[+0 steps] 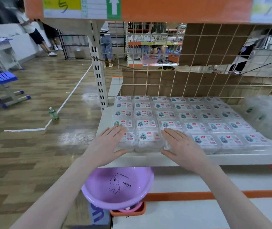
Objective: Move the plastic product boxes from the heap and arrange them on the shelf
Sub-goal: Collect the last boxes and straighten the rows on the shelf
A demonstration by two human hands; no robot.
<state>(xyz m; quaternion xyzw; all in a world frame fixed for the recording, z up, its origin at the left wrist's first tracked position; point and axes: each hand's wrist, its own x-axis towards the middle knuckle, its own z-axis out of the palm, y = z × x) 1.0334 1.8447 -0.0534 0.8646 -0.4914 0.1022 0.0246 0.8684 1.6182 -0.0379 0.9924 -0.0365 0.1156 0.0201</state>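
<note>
Pressing with straight, open fingers, the left hand [110, 142] and right hand [179, 144] bracket the front boxes [148, 141] on the shelf [247, 157]; their long sides run left-right, and the heap [267, 116] lies nearer the right hand.

Single head-worn wide-angle view, looking forward and down from close above the left hand [110, 142] and right hand [179, 146]; shelf [231, 158] just beyond the fingertips, floor [33, 154] stretching away left of the left hand.
</note>
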